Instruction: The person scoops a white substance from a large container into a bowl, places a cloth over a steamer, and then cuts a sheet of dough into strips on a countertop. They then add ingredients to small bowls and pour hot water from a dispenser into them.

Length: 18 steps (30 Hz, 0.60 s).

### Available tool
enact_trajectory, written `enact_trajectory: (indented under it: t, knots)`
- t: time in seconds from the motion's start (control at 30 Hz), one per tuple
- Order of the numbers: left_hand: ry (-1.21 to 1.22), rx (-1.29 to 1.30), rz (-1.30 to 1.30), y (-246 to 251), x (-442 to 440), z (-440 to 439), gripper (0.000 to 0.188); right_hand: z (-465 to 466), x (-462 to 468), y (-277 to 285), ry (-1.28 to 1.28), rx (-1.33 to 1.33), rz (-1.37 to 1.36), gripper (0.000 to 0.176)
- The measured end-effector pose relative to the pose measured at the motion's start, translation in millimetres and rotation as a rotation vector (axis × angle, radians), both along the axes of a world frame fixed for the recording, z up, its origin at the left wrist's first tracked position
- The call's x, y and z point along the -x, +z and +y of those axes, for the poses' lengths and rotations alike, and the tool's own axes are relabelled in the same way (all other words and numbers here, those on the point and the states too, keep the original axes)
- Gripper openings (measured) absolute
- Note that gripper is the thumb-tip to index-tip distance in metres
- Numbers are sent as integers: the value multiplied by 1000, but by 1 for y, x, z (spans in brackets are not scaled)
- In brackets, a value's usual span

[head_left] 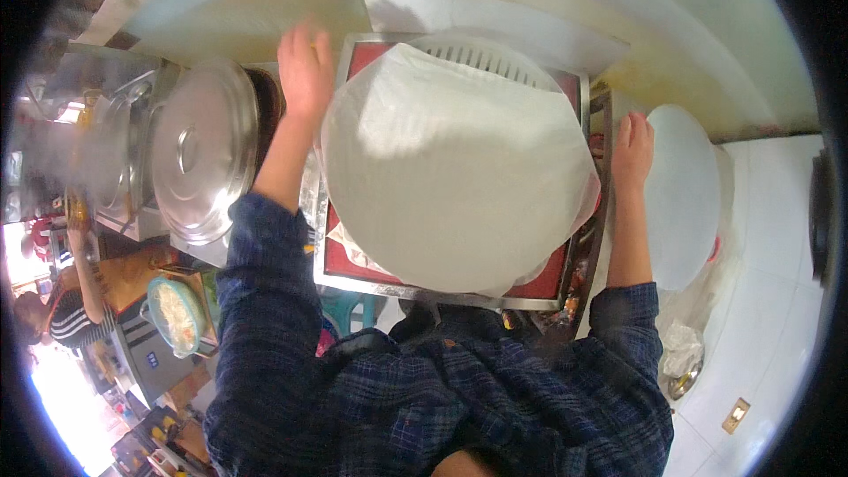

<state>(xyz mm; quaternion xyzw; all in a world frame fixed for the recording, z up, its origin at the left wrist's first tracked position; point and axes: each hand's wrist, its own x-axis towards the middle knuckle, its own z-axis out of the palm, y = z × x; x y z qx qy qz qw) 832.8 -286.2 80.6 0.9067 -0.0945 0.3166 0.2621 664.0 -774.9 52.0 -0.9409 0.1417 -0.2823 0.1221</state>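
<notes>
A large round whitish sheet [457, 185], thin and partly see-through at its rim, covers most of a red-topped table [550, 285] with a metal edge. At its far side a slotted round white tray [487, 61] shows from beneath. My left hand [306, 73] is raised by the sheet's far left edge, slightly blurred, its fingers extended with nothing visible in them. On the other side, my right hand [633, 152] is at the left rim of a pale round disc [686, 199]. Its thumb is hidden, so whether it grips the disc cannot be told.
A large lidded metal pot [205, 152] stands left of the table. Steam rises farther left, near a person in a striped top [79, 308]. A teal basin [175, 315] with pale contents is at lower left. A clear plastic bag [682, 348] lies on the right, against white tiles [768, 212].
</notes>
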Motion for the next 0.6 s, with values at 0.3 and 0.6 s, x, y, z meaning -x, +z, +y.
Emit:
enact_trajectory:
  t: [0.3,0.6]
  knots:
    - [-361,-595,461,-50,134,-57,63,251,45,-16,711,-51,332,69]
    - [-160,-731,514,-46,100,-60,66,141,47,-25,331,161,414,68]
